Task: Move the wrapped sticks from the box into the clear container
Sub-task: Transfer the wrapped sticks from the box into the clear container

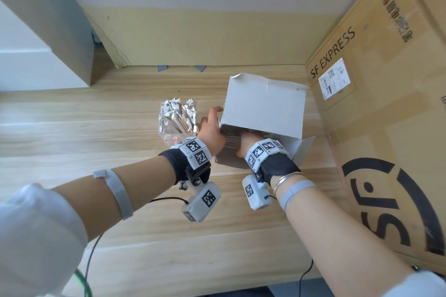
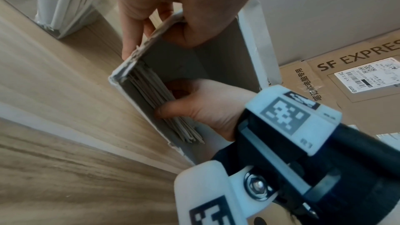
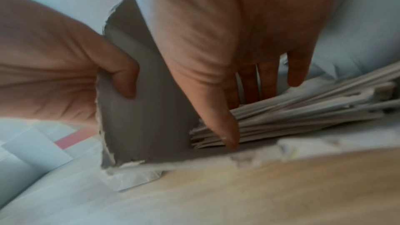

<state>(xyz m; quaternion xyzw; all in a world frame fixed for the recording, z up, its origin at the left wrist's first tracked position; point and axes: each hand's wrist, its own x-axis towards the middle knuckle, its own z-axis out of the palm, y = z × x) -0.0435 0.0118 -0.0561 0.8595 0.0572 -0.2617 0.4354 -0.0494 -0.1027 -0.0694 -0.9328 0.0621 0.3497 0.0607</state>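
right hand fingers: hidden inside box, head view | wrapped sticks: far ends cut off, right wrist view | shipping label: too small to read

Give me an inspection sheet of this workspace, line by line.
Surface: pale wood-grain table.
Job's things: white cardboard box, open toward the person; paper-wrapped sticks stacked inside; clear plastic container left of it, already holding sticks.
Clutter: nothing seen.
Grippers: left hand grips the box's side wall; right hand reaches inside, fingers closing on the sticks.
Cables: black wires trailing from both wrist cameras.
Surroundings: large brown SF Express carton at right; cardboard sheet along the back wall.
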